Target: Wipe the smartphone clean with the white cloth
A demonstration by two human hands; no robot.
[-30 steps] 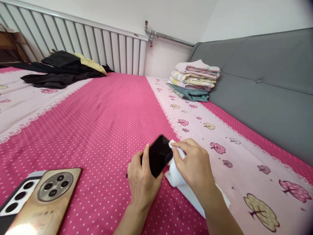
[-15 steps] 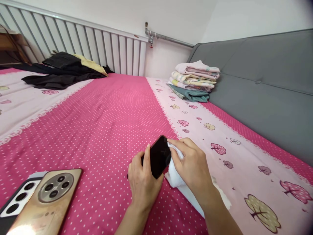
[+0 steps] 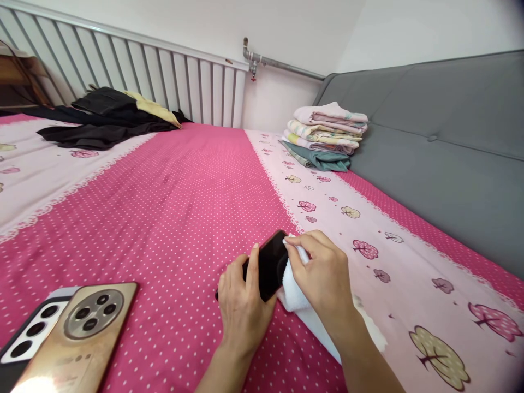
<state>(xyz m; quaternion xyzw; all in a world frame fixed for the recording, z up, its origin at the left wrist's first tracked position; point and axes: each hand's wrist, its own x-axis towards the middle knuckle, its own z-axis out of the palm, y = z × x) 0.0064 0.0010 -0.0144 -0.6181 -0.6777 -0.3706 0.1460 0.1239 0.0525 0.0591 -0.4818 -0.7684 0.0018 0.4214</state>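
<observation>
My left hand (image 3: 245, 297) is closed around a black smartphone (image 3: 269, 265), gripping it by its left side and lower end. The phone is tilted, with its dark screen facing me. A white cloth (image 3: 295, 292) is pinched between the thumb and fingers of my right hand (image 3: 321, 270). One edge of that cloth touches the upper right edge of the phone, while the rest hangs down under my right wrist onto the bed. Part of the phone is hidden behind my left fingers.
At the lower left, a gold phone (image 3: 85, 338) lies face down, overlapping a black and white phone (image 3: 36, 333). Folded fabrics (image 3: 327, 131) are stacked by the grey headboard (image 3: 442, 125). Dark clothes (image 3: 106, 117) lie near the radiator (image 3: 172, 76). A pink dotted bedsheet (image 3: 184, 202) spreads beneath everything.
Both hands and the phone have shifted slightly right and down. The phone is turned a little more to the right. My right fingers still pinch the cloth at its upper edge.
</observation>
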